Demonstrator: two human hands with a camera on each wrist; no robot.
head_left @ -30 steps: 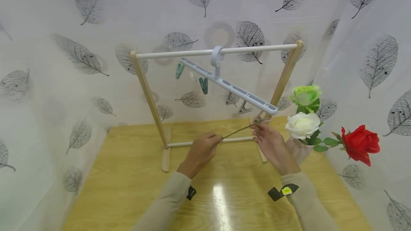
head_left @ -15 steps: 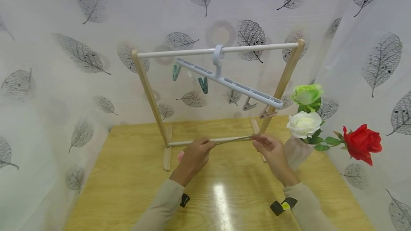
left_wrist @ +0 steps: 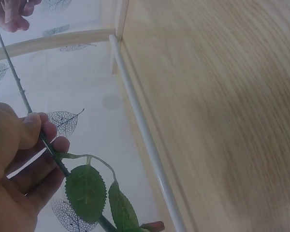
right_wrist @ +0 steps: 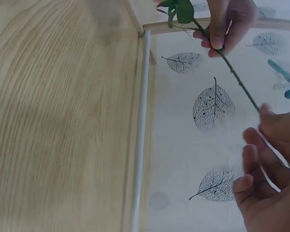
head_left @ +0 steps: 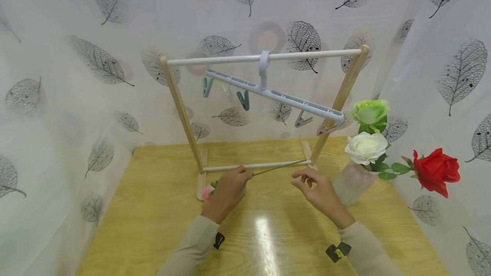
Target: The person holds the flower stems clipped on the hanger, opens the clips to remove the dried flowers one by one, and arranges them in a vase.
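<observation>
My left hand pinches the thin green stem of a pink flower between thumb and fingers. The bloom is partly hidden beside the left wrist in the head view; green leaves show below the fingers in the left wrist view. The stem's bare end points to the right. Near that end is my right hand, its fingers loosely bent. A gap separates it from the stem tip in the head and left wrist views, though the stem passes across the thumb in the right wrist view.
Behind the hands stands a wooden rack with a white top bar and lower bar. A pale blue hanger hangs slanted from it, carrying several clips. At right, a vase holds green, white and red roses.
The right hand was holding the stem's end and has come off it, moving down slightly. Both hands have lowered away from the hanger, which has swung. The pink bloom has come into view.
</observation>
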